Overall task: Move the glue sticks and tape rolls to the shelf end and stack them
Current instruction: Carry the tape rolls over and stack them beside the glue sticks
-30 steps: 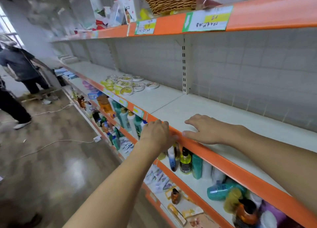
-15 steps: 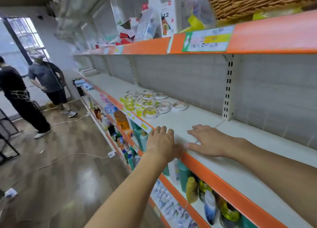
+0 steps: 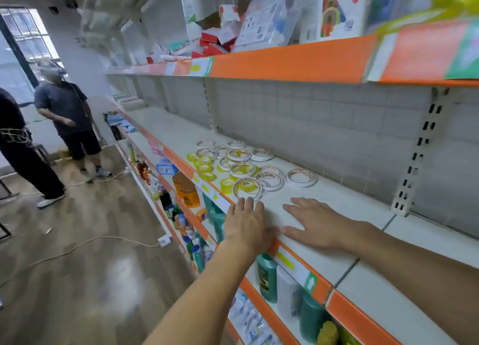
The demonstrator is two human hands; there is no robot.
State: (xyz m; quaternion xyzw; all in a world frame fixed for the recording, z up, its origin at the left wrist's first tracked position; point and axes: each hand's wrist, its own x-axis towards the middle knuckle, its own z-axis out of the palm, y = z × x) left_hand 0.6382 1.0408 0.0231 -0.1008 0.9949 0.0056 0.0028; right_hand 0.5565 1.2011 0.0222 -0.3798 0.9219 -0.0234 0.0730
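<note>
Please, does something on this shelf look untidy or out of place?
Yes. The tape rolls lie scattered flat on the shelf, some overlapping, none stacked. On the upper shelf, red boxes are tumbled in a loose heap. Both hands, left and right, hold nothing.

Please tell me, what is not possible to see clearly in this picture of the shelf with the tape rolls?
- Glue sticks: none can be told apart in the head view; the small yellow items among the tape rolls are too small to name.
- Price labels on the shelf edge: blurred, unreadable.
- Bottles on the lower shelf: partly hidden by the left hand and forearm.
- Right hand: its forearm is cut off by the right edge.
</note>
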